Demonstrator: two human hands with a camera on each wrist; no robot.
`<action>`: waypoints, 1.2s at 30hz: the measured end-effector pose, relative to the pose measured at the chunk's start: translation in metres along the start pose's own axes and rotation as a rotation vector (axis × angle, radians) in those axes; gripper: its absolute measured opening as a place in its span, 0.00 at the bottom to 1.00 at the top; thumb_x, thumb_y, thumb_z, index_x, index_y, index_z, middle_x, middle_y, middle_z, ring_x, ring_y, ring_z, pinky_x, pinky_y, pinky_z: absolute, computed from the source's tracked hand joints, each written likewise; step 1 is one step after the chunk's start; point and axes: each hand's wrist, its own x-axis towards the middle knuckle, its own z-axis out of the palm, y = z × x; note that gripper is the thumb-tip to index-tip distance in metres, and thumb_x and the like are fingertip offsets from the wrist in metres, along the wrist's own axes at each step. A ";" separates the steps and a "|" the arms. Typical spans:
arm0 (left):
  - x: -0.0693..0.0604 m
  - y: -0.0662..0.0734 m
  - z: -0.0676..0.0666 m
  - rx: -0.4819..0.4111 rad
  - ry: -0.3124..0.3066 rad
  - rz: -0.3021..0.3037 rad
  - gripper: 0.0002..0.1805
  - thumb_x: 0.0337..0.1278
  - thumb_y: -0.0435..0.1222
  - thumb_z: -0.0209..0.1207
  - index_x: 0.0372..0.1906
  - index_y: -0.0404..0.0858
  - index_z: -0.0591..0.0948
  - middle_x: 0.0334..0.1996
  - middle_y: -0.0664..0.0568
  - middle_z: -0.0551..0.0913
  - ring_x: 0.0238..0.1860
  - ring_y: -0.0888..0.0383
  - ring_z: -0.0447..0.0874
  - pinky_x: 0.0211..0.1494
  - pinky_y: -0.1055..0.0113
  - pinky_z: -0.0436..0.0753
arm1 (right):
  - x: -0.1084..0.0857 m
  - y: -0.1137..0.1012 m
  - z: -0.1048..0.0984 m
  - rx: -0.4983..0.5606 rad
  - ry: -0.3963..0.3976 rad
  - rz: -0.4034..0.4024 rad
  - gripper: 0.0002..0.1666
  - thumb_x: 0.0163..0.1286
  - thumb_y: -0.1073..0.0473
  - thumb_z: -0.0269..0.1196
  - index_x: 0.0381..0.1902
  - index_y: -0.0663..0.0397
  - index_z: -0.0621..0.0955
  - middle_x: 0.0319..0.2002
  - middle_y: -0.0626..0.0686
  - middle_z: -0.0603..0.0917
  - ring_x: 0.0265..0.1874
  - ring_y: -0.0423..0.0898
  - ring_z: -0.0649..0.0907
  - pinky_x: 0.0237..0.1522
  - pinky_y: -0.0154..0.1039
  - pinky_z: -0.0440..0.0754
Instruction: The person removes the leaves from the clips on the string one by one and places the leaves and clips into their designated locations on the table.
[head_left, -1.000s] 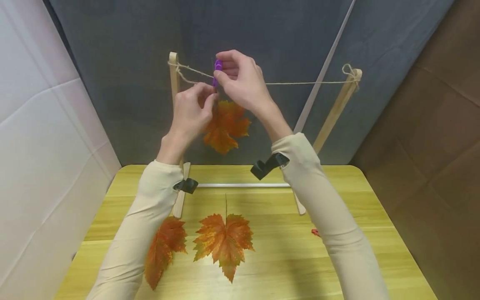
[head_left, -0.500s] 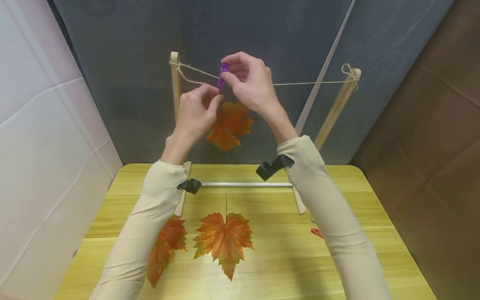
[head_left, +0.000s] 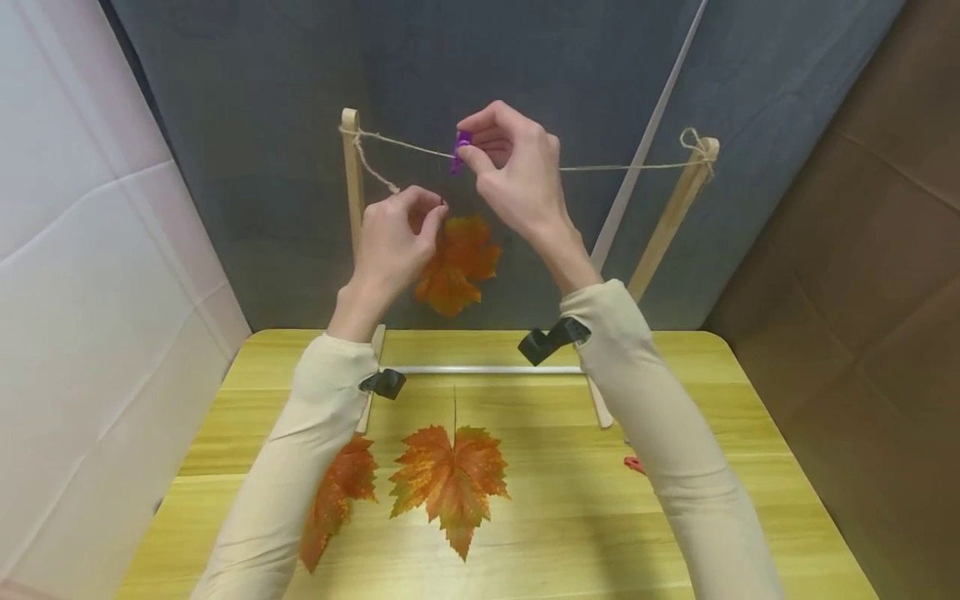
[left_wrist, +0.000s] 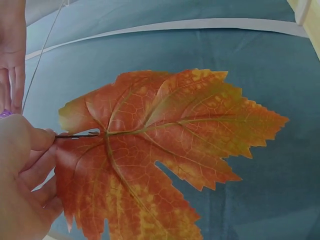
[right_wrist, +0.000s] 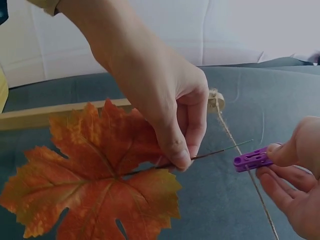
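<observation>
My left hand (head_left: pixel 397 237) pinches the thin dark stem of an orange-red maple-like leaf (left_wrist: pixel 170 125), which hangs below the fingertips in the head view. Between thumb and fingers, my right hand (head_left: pixel 521 167) pinches a purple clothespin (right_wrist: pixel 250 159) at the twine (head_left: pixel 622 167). The right wrist view shows the clothespin's end overlapping the twine, and the stem's tip crossing the twine beside the clothespin, seemingly outside it. Whether the clothespin's jaws grip the twine, I cannot tell.
Two wooden posts (head_left: pixel 351 175) (head_left: pixel 671 221) carry the twine, and a white rod (head_left: pixel 487 369) joins their feet. On the wooden table (head_left: pixel 555 517) lie two more leaves (head_left: pixel 452 483) (head_left: pixel 341 496), one partly behind the left sleeve. A red clothespin-like piece (head_left: pixel 634 464) lies by the right sleeve.
Both hands have shifted slightly right. The left hand, with the leaf, has then dropped a little, so a gap has opened between its fingertips and the purple clothespin.
</observation>
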 end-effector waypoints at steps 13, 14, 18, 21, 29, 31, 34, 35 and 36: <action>-0.015 -0.007 0.008 -0.001 -0.042 -0.034 0.12 0.68 0.38 0.61 0.43 0.32 0.86 0.38 0.42 0.90 0.33 0.48 0.83 0.41 0.58 0.81 | -0.006 0.008 -0.005 0.033 0.136 -0.070 0.07 0.68 0.67 0.67 0.43 0.63 0.85 0.45 0.56 0.90 0.45 0.44 0.89 0.53 0.27 0.82; -0.016 -0.007 0.008 0.002 -0.044 -0.039 0.12 0.68 0.38 0.61 0.43 0.33 0.86 0.38 0.42 0.89 0.34 0.48 0.83 0.41 0.57 0.81 | -0.007 0.006 -0.006 0.040 0.137 -0.070 0.08 0.68 0.67 0.66 0.44 0.64 0.85 0.45 0.57 0.90 0.45 0.45 0.89 0.53 0.28 0.82; -0.021 -0.009 0.008 0.003 -0.063 -0.064 0.12 0.68 0.39 0.61 0.43 0.34 0.86 0.38 0.43 0.89 0.35 0.48 0.83 0.43 0.57 0.82 | -0.016 -0.005 -0.010 0.094 0.127 -0.072 0.10 0.69 0.70 0.64 0.47 0.69 0.83 0.47 0.62 0.88 0.48 0.49 0.89 0.56 0.30 0.81; -0.024 -0.012 0.008 -0.002 -0.083 -0.084 0.12 0.68 0.40 0.61 0.44 0.35 0.86 0.39 0.43 0.89 0.36 0.48 0.82 0.45 0.57 0.83 | -0.023 -0.012 -0.013 0.148 0.113 -0.079 0.13 0.69 0.73 0.63 0.51 0.72 0.81 0.48 0.64 0.87 0.49 0.51 0.88 0.59 0.32 0.81; -0.032 -0.019 0.009 -0.021 -0.095 -0.113 0.12 0.68 0.39 0.60 0.44 0.34 0.86 0.39 0.42 0.88 0.36 0.48 0.82 0.44 0.56 0.82 | -0.032 -0.009 -0.016 0.183 0.114 -0.065 0.17 0.68 0.73 0.63 0.54 0.72 0.79 0.48 0.66 0.86 0.48 0.51 0.88 0.57 0.34 0.82; -0.034 -0.021 0.010 -0.022 -0.101 -0.126 0.11 0.68 0.38 0.60 0.44 0.34 0.86 0.39 0.42 0.89 0.36 0.48 0.81 0.44 0.57 0.82 | -0.033 -0.004 -0.015 0.173 0.117 -0.057 0.17 0.68 0.72 0.63 0.54 0.72 0.79 0.48 0.65 0.86 0.48 0.52 0.88 0.57 0.34 0.83; -0.036 -0.022 0.011 -0.029 -0.109 -0.137 0.11 0.68 0.38 0.61 0.44 0.33 0.85 0.38 0.42 0.89 0.35 0.49 0.82 0.43 0.58 0.82 | -0.033 0.006 -0.014 0.170 0.123 -0.042 0.17 0.67 0.71 0.65 0.54 0.70 0.80 0.48 0.64 0.86 0.47 0.51 0.88 0.56 0.34 0.83; -0.036 -0.023 0.012 -0.031 -0.110 -0.138 0.11 0.67 0.38 0.61 0.43 0.33 0.85 0.37 0.42 0.89 0.35 0.49 0.83 0.42 0.59 0.82 | -0.033 0.009 -0.014 0.173 0.124 -0.038 0.18 0.67 0.71 0.65 0.54 0.70 0.81 0.48 0.64 0.87 0.47 0.50 0.88 0.56 0.34 0.83; -0.037 -0.024 0.013 -0.032 -0.112 -0.140 0.11 0.67 0.38 0.61 0.43 0.33 0.86 0.37 0.43 0.89 0.35 0.49 0.83 0.42 0.59 0.82 | -0.033 0.012 -0.014 0.175 0.125 -0.033 0.18 0.67 0.70 0.66 0.54 0.68 0.81 0.48 0.63 0.87 0.47 0.49 0.89 0.56 0.34 0.83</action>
